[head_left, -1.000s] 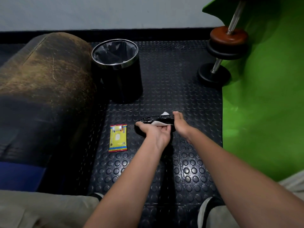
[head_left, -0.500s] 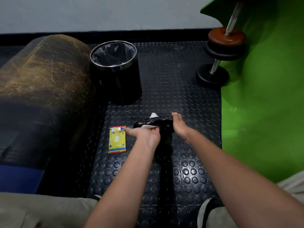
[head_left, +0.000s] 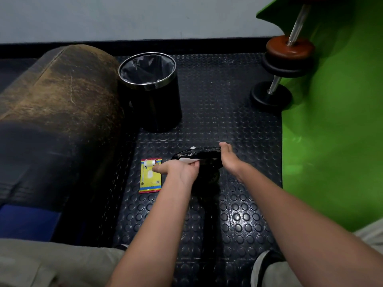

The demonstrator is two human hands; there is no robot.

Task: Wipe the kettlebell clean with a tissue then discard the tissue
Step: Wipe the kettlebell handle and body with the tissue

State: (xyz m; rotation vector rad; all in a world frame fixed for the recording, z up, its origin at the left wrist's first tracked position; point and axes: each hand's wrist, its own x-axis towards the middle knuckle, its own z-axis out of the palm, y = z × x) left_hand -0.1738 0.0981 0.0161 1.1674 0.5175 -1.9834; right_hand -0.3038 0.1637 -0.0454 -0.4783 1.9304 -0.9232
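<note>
Left hand [head_left: 182,169] grip pinches the tissue [head_left: 187,160] against the kettlebell [head_left: 200,157]; right hand [head_left: 228,158], open, steadies the far side. Recommend firm, overlapping strokes beyond the grip

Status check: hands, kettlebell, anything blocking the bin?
Left hand pressing tissue on kettlebell handle. Right hand steadying the handle's other end. Bin open beyond, path clear; tissue pack lies left.

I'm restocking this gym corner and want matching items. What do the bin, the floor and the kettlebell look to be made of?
The bin looks like black-painted metal with a polished chrome-like rim, lined with a dark plastic bag. The floor appears to be black rubber matting, judging by its raised round studs and dull sheen. The kettlebell seems glossy black, probably coated metal; the hands hide too much to be sure.
</note>
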